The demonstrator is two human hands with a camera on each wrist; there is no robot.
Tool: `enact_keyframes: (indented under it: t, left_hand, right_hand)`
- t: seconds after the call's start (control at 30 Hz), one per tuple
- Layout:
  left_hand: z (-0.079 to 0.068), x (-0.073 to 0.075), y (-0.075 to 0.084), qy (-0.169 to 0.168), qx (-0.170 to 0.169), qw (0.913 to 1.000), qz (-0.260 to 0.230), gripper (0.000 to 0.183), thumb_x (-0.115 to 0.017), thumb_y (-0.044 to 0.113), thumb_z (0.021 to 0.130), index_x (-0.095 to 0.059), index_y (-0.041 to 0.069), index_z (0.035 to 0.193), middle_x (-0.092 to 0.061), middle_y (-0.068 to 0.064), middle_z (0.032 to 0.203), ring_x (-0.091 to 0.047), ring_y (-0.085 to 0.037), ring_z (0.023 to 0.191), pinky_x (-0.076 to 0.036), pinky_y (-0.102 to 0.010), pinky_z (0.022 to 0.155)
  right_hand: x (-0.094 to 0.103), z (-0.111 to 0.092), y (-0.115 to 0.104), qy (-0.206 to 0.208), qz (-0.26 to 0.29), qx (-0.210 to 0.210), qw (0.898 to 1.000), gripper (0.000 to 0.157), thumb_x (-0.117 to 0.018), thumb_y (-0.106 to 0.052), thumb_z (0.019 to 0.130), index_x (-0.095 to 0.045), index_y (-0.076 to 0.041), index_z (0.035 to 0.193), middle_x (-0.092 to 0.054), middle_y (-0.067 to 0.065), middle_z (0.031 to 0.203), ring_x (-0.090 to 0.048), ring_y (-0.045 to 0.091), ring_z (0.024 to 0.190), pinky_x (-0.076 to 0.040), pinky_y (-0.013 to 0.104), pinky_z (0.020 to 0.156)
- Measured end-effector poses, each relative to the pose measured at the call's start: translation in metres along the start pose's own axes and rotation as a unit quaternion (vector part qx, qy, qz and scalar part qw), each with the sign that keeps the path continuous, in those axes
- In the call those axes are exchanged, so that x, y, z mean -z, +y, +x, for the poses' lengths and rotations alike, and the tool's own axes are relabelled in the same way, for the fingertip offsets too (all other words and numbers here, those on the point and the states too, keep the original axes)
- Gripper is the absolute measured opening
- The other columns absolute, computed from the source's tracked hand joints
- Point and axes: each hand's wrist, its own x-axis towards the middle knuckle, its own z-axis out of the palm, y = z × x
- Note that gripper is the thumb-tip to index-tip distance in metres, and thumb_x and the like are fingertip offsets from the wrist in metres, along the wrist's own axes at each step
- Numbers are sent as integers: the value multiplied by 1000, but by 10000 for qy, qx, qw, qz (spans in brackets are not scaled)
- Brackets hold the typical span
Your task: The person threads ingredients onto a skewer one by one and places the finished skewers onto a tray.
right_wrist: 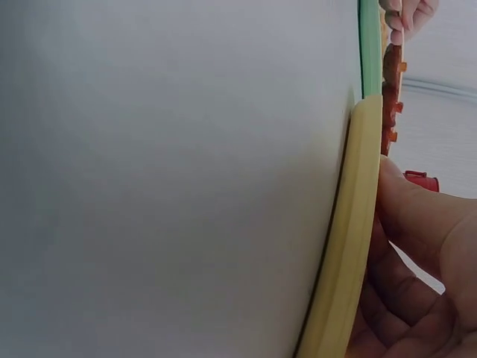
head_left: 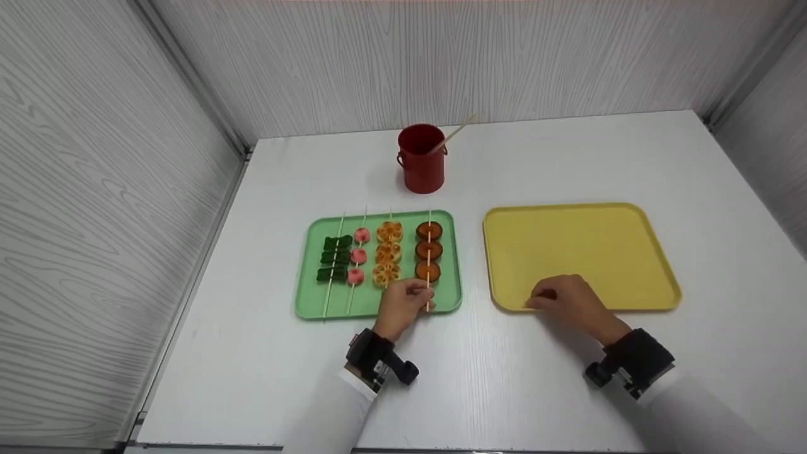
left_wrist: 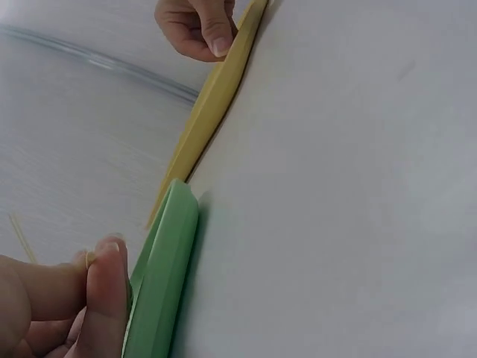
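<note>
My left hand (head_left: 400, 306) pinches the near end of a skewer with several round, orange-brown, dark-rimmed slices (head_left: 429, 251), at the right side of a green tray (head_left: 449, 284). In the left wrist view the pale stick tip (left_wrist: 90, 258) shows between thumb and finger. Left of this skewer lie a lotus-root skewer (head_left: 388, 253), a pink-ball skewer (head_left: 359, 256) and a dark green folded-leaf skewer (head_left: 335, 258). My right hand (head_left: 570, 302) rests at the near left corner of a yellow tray (head_left: 574, 246), fingers loosely bent, with nothing visible in it.
Behind the green tray stands a red bucket (head_left: 423, 173) with a thin stick (head_left: 455, 132) leaning out of it. Both trays sit side by side on a white table (head_left: 252, 366), a narrow gap between them. Pale wood-grain panels (head_left: 504, 63) enclose the back and sides.
</note>
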Motion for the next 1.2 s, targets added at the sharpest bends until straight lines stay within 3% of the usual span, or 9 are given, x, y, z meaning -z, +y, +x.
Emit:
enact_keyframes:
  t: [0.23, 0.33, 0.4, 0.47, 0.57, 0.7, 0.87, 1.07, 1.2]
  left_hand:
    - [0, 6, 1, 117, 130, 9998, -71, 18, -63, -5, 91, -64, -18, 104, -67, -30, 90, -69, -20, 67, -60, -30, 65]
    - [2, 6, 5, 173, 342, 9990, 222, 17, -64, -2, 91, -66, -14, 104, -69, -24, 89, -68, -16, 66, -59, -27, 64]
    - [3, 6, 8, 190, 411, 9964, 720, 16, -66, 2, 91, -68, -10, 102, -70, -18, 86, -67, -13, 64, -58, -26, 62]
    - [5, 6, 10, 202, 339, 9897, 1373, 14, -68, 6, 91, -71, -5, 99, -70, -11, 83, -65, -12, 62, -57, -26, 59]
    - [7, 5, 12, 255, 33, 9725, 2314, 13, -71, 12, 89, -74, 0, 94, -71, -6, 80, -64, -12, 65, -54, -28, 62]
    - [8, 5, 11, 406, -399, 9516, 3020, 11, -74, 13, 86, -75, 2, 89, -71, -4, 78, -64, -14, 70, -54, -30, 67]
    - [6, 6, 13, 413, -625, 9418, 3278, 11, -75, 13, 86, -74, 3, 87, -70, -5, 77, -65, -16, 71, -55, -33, 67]
    - [3, 9, 12, 246, -512, 9454, 3211, 13, -74, 17, 88, -72, 5, 85, -66, -2, 72, -60, -13, 65, -51, -31, 63]
    - [2, 9, 14, 247, -529, 9433, 3268, 15, -75, 20, 87, -70, 7, 82, -63, 1, 68, -56, -10, 62, -48, -28, 60]
  right_hand:
    - [0, -2, 1, 40, -80, 90, 9999, 4, -76, -17, 85, -76, -12, 84, -70, -5, 79, -61, 9, 74, -51, 24, 68]
    - [0, -3, 0, 94, -96, 119, 9998, 5, -76, -16, 85, -76, -11, 84, -70, -4, 79, -62, 10, 74, -51, 25, 67]
    - [0, -3, -1, 99, -100, 132, 9998, 4, -76, -15, 85, -76, -11, 83, -71, -4, 79, -62, 10, 74, -51, 25, 67]
    - [0, -3, -1, 105, -101, 154, 9998, 4, -76, -14, 84, -76, -10, 83, -71, -3, 78, -62, 10, 74, -51, 25, 66]
    - [0, -2, 0, 118, -113, 166, 9997, 5, -77, -14, 84, -76, -9, 83, -71, -3, 78, -62, 10, 73, -51, 24, 65]
    - [-1, -1, 1, 88, -100, 117, 9998, 7, -76, -15, 85, -75, -8, 82, -70, -3, 78, -61, 10, 73, -51, 24, 66]
    - [-1, 0, 0, 48, -161, 66, 9998, 9, -75, -17, 86, -75, -9, 83, -69, -5, 78, -60, 10, 73, -51, 25, 66]
    - [-3, 0, 1, 16, -272, 116, 9996, 5, -75, -15, 86, -74, -12, 83, -69, -5, 77, -59, 9, 72, -50, 26, 65]
    - [-1, 2, -2, -124, -322, 117, 9993, 5, -75, -14, 86, -74, -11, 83, -68, -5, 77, -59, 9, 72, -50, 26, 65]
